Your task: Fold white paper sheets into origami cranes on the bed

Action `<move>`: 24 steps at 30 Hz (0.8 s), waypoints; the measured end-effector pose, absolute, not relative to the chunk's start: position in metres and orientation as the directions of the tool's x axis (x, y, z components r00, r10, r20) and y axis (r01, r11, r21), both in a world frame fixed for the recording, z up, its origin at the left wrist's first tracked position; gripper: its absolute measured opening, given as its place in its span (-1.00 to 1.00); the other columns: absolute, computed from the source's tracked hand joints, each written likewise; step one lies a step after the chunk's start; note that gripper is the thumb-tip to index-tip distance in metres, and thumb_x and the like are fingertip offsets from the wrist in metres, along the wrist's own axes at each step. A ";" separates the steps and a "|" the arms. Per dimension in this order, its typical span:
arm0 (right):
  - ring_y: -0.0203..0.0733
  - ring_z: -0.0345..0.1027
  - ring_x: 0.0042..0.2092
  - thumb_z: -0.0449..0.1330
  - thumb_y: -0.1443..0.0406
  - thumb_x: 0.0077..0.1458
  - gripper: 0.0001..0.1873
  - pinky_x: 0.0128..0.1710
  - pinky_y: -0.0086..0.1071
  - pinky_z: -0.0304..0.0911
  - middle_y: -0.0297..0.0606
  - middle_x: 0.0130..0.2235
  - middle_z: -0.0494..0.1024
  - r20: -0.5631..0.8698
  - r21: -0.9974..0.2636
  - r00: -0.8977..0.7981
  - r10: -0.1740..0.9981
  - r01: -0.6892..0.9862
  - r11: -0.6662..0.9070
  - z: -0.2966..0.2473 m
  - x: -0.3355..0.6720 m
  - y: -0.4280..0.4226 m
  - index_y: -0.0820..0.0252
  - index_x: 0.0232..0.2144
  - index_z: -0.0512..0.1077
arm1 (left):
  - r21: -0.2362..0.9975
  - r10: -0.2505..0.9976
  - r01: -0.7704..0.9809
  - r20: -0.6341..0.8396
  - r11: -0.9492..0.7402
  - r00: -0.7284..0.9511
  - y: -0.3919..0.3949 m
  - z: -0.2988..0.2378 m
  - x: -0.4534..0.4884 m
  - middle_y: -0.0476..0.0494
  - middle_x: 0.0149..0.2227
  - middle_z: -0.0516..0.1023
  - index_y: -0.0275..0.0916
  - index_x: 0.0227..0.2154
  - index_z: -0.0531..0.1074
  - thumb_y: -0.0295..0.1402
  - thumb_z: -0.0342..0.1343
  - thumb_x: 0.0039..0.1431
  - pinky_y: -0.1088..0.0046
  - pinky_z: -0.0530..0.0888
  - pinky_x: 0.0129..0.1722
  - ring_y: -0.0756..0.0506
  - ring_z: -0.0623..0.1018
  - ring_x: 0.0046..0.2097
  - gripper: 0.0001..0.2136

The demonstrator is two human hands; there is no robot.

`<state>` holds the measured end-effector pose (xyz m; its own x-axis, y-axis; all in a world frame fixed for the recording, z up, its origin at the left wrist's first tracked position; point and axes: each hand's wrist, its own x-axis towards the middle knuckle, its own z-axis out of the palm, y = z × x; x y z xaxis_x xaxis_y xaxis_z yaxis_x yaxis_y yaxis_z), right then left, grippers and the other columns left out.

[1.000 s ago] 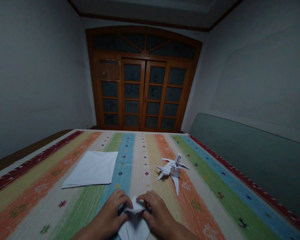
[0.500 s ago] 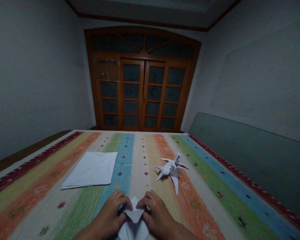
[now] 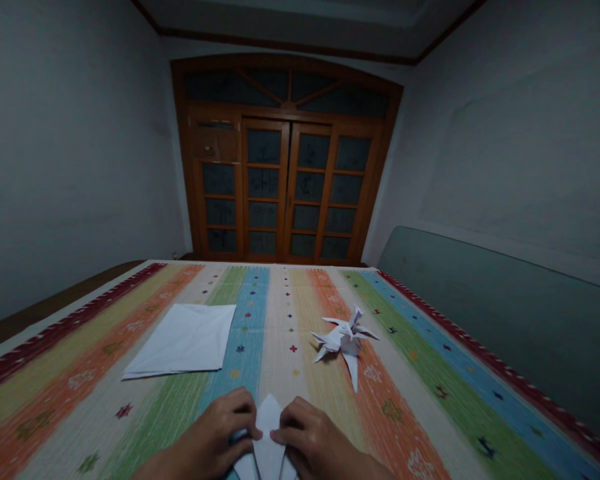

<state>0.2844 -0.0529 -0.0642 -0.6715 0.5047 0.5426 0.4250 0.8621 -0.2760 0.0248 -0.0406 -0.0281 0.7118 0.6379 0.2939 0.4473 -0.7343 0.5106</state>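
Both the left hand (image 3: 210, 433) and the right hand (image 3: 313, 437) were curled, fingers closed together, their fingertips pressing in from either side on a folded white paper piece (image 3: 269, 433) that lay point-forward on a striped woven cloth (image 3: 430, 373); its lower end was cut off by the bottom of the view and its edges were hidden under the fingers, so a firm pinch could not be told from a press. Farther up the cloth, a stack of white paper sheets (image 3: 180, 340) lay to the left, well apart from the hands; an origami crane (image 3: 344, 343) sat to the right, with glazed wooden doors (image 3: 285, 180) dim beyond.
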 end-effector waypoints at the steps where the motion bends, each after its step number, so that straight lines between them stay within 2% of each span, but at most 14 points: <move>1: -0.11 0.43 -0.22 0.22 0.49 0.14 -0.68 -0.29 -0.38 0.33 -0.12 -0.21 0.58 0.536 -0.268 -0.682 0.498 0.422 0.866 -0.063 0.286 -0.053 0.15 -0.08 0.55 | 0.508 0.626 0.436 0.294 -0.743 0.723 -0.040 -0.027 0.023 -0.09 -0.21 0.55 -0.15 -0.24 0.61 -0.60 0.27 0.17 0.41 0.40 -0.14 -0.14 0.54 -0.14 -0.79; 5: -0.07 0.43 -0.18 0.22 0.42 0.18 -0.69 -0.24 -0.32 0.38 -0.08 -0.16 0.58 0.487 -0.258 -0.718 0.497 0.425 0.868 -0.059 0.291 -0.055 0.16 -0.03 0.54 | 0.516 0.609 0.417 0.285 -0.748 0.740 -0.038 -0.021 0.022 -0.11 -0.24 0.57 -0.12 -0.26 0.68 -0.38 0.35 0.24 0.39 0.42 -0.15 -0.14 0.54 -0.16 -0.96; 9: -0.04 0.44 -0.14 0.25 0.32 0.25 -0.74 -0.17 -0.27 0.40 -0.07 -0.12 0.57 0.428 -0.244 -0.764 0.483 0.417 0.876 -0.055 0.295 -0.055 0.12 -0.01 0.57 | 0.512 0.621 0.448 0.232 -0.733 0.749 -0.042 -0.012 0.023 -0.10 -0.21 0.58 -0.02 -0.31 0.72 -0.28 0.42 0.17 0.36 0.42 -0.16 -0.16 0.53 -0.14 -0.96; 15: -0.04 0.42 -0.10 0.28 0.09 0.29 -0.73 -0.12 -0.26 0.37 -0.10 -0.05 0.52 0.386 -0.232 -0.816 0.431 0.367 0.901 -0.047 0.303 -0.054 -0.05 -0.01 0.61 | 0.515 0.618 0.475 0.145 -0.714 0.772 -0.052 0.013 0.023 -0.06 -0.11 0.53 0.11 -0.29 0.72 -0.43 0.40 0.13 0.26 0.41 0.01 -0.20 0.49 -0.04 -0.80; 20: -0.07 0.36 -0.07 0.28 0.12 0.31 -0.77 -0.11 -0.29 0.31 -0.22 -0.08 0.52 0.402 -0.228 -0.802 0.441 0.379 0.897 -0.061 0.303 -0.052 -0.22 0.00 0.59 | 0.524 0.619 0.494 0.082 -0.694 0.781 -0.055 0.024 0.025 -0.05 -0.07 0.50 0.15 -0.32 0.73 -0.44 0.44 0.09 0.26 0.40 0.03 -0.21 0.48 0.00 -0.77; 22: -0.09 0.37 -0.09 0.32 0.11 0.28 -0.82 -0.09 -0.29 0.30 -0.28 -0.14 0.54 0.412 -0.274 -0.784 0.465 0.380 0.883 -0.070 0.301 -0.051 -0.23 -0.07 0.61 | 0.519 0.628 0.514 0.059 -0.683 0.776 -0.056 0.023 0.025 -0.05 -0.07 0.50 0.14 -0.32 0.73 -0.46 0.44 0.07 0.26 0.40 0.02 -0.20 0.49 0.00 -0.76; 24: -0.09 0.40 -0.14 0.32 0.10 0.27 -0.82 -0.13 -0.30 0.31 -0.27 -0.19 0.56 0.384 -0.358 -0.776 0.500 0.374 0.856 -0.077 0.300 -0.052 -0.14 -0.09 0.60 | 0.516 0.641 0.523 0.068 -0.678 0.765 -0.056 0.021 0.026 -0.05 -0.09 0.51 0.14 -0.32 0.73 -0.48 0.45 0.05 0.27 0.40 0.01 -0.20 0.50 -0.02 -0.73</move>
<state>0.2998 -0.0518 -0.0769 -0.7763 0.5000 0.3838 0.3743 0.8556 -0.3576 0.0257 -0.0558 0.0206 0.7647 0.6408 0.0678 0.5226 -0.6783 0.5164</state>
